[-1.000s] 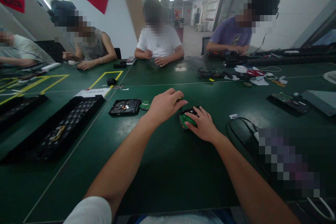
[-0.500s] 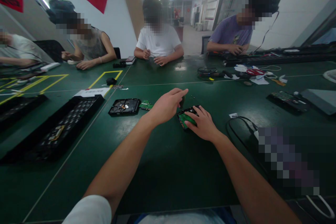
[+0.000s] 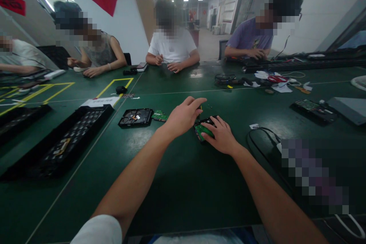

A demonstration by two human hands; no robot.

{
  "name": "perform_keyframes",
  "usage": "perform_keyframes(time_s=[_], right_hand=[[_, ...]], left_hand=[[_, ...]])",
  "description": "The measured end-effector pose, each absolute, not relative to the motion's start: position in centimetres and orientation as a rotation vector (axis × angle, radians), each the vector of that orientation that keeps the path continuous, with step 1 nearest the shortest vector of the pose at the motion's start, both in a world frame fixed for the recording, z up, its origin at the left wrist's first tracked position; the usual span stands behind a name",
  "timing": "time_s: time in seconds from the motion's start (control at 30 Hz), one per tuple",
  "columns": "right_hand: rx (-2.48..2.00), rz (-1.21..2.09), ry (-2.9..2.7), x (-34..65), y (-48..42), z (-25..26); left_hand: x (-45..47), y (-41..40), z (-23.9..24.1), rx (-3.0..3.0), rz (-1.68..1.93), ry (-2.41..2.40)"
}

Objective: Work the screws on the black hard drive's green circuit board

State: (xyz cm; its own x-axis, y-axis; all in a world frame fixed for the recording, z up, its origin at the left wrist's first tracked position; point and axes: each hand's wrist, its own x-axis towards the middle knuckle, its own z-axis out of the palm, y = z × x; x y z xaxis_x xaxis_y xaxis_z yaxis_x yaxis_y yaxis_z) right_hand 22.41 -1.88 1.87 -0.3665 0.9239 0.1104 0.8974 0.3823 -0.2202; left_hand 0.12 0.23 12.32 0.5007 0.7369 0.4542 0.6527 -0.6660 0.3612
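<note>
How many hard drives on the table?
3. First drive under the right hand; second drive left of the left hand, beside a green board; third drive, by its look, left of the gray box. More may be hidden.

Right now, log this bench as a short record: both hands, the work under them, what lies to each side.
Left hand: fingers curled around a small item, mostly hidden, some yellow showing
Right hand: spread over a hard drive
Hard drive: green board facing up
Left side: second drive, loose green board, long black tray
Right side: grey box
</note>
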Motion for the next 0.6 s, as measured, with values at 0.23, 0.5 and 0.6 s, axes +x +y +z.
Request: perform_keyframes(time_s=[0.23,0.5,0.6], right_hand=[[-1.619,0.187,-2.421,22.36,-1.94,1.85],[-1.619,0.176,-2.416,22.38,-1.92,1.84],[-1.622,0.18,-2.419,22.42,-1.98,1.88]], left_hand=[[-0.06,0.48,12.16,2.58,0.957,1.135],[0.49,0.25,12.04,2.617,0.905,1.361],[0.48,0.34,12.01,2.597,0.923,1.292]])
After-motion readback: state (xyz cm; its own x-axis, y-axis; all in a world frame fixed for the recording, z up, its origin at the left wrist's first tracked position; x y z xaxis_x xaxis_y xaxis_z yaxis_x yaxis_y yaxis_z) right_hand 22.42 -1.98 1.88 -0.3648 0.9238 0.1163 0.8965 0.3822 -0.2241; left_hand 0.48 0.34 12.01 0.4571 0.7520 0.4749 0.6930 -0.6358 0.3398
